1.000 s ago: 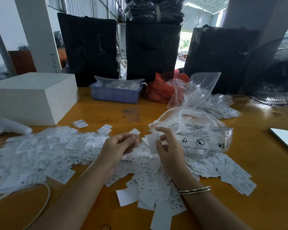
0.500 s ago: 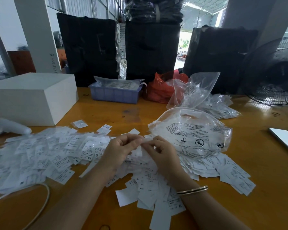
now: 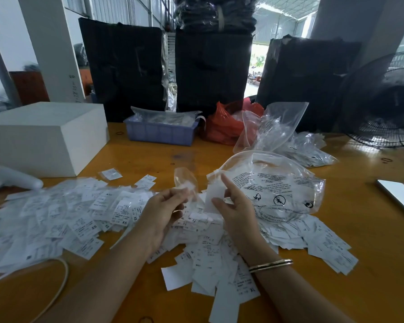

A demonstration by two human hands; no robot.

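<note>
White printed size labels lie in a big heap (image 3: 210, 250) on the orange wooden table (image 3: 371, 264), with a second spread of bagged labels (image 3: 56, 217) to the left. My left hand (image 3: 161, 213) pinches a small clear plastic sleeve (image 3: 184, 180) that stands up above its fingertips. My right hand (image 3: 236, 210) pinches a single white label (image 3: 214, 197) between thumb and fingers, its index finger raised. The two hands are a little apart over the heap. A large clear printed bag (image 3: 278, 187) lies just behind my right hand.
A white box (image 3: 42, 136) and a white handheld device (image 3: 14, 179) sit at left. A blue tray (image 3: 160, 131), a red bag (image 3: 226, 124) and more clear bags (image 3: 296, 145) stand at the back. A fan (image 3: 387, 103) and a phone (image 3: 399, 197) are at right. A white cable (image 3: 56, 283) loops near left.
My hands were together at the heap; now they have parted. The left one lifts a clear sleeve and the right holds a label raised beside it.
</note>
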